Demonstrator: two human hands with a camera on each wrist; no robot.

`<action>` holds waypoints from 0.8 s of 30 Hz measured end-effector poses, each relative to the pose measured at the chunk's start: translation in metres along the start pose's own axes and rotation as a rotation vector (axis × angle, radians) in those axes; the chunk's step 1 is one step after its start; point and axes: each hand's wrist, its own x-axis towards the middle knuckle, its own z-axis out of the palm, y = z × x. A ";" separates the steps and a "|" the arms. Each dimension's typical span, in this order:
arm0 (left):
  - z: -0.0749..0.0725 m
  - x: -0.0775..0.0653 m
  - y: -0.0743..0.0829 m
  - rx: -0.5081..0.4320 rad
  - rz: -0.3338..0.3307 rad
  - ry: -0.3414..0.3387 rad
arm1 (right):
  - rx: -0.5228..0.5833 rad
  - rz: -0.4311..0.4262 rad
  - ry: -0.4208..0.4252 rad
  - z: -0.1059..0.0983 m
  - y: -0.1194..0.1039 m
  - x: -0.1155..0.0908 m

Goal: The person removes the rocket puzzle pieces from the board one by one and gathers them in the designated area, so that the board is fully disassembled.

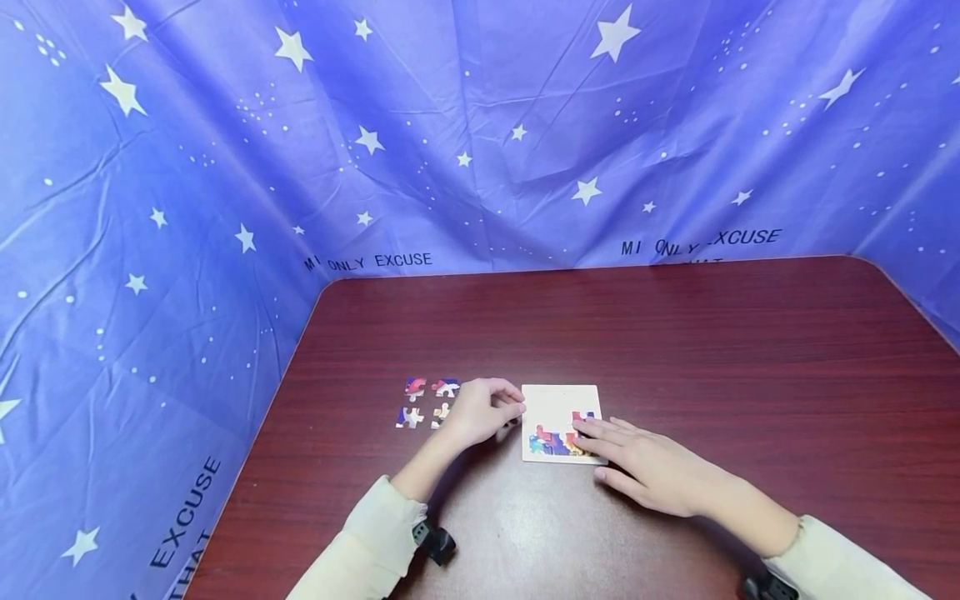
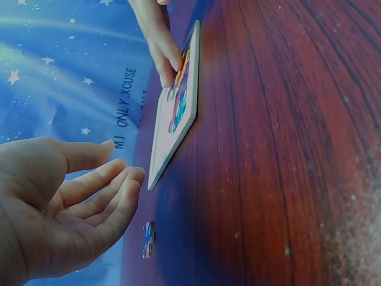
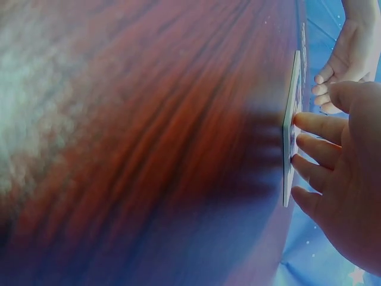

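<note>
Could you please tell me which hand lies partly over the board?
The right hand: it covers some pieces in the board, while the left hand is by the board's left edge.

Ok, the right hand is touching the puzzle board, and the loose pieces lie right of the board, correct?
Not quite: the head view shows the loose pieces lying left of the puzzle board. The right hand does touch it.

In the head view the counter [image 1: 712,342] is looked down on, forward and from farther off; in both wrist views it is skimmed low, close and sideways, the puzzle tray [image 1: 551,404] being shared by all three.
</note>
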 end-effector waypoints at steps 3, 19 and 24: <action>0.002 0.002 0.002 0.011 0.011 -0.003 | 0.001 0.002 -0.002 0.000 0.000 0.000; 0.020 0.017 0.016 0.022 0.027 -0.065 | -0.010 -0.038 -0.009 -0.002 -0.014 -0.004; 0.027 0.020 0.019 0.033 0.031 -0.087 | -0.021 -0.053 -0.021 0.002 -0.018 -0.006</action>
